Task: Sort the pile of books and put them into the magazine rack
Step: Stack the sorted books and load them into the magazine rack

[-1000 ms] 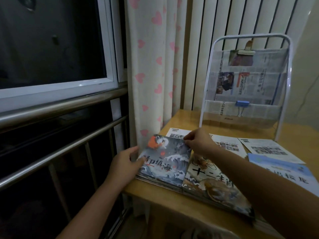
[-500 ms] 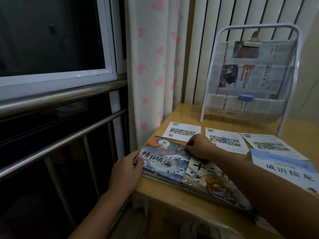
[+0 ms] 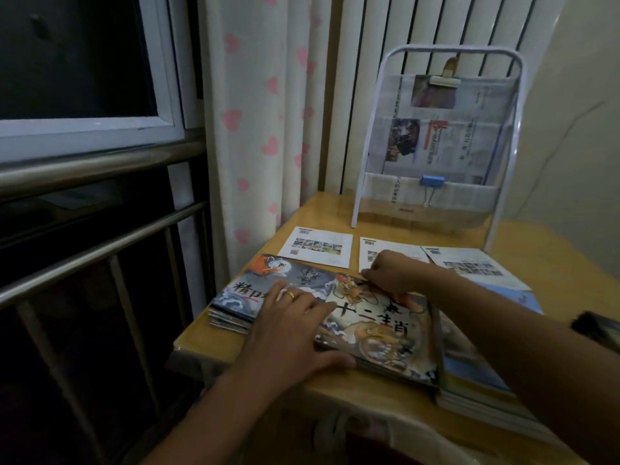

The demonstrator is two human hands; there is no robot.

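Two stacks of thin picture books lie side by side at the table's near left. The left stack is topped by a dark wave-cover book (image 3: 265, 281), the right by a dragon-cover book (image 3: 389, 333). My left hand (image 3: 295, 323) lies flat with fingers spread across both covers, thumb at the dragon book's near edge. My right hand (image 3: 391, 271) pinches the dragon book's far corner. A white wire magazine rack (image 3: 439, 139) stands at the back of the table, holding newspapers with a blue binder clip (image 3: 431, 182).
Three white booklets (image 3: 317, 246) lie face down in a row before the rack. A blue-cover book (image 3: 523, 300) lies right of my forearm, over another stack (image 3: 476, 387). A heart-print curtain (image 3: 261, 129) and window rails (image 3: 100, 236) border the table's left edge.
My left hand moved from the wave book's left edge onto the covers. The wave book now lies flat on its stack. My right hand shifted right to the dragon book's far corner.
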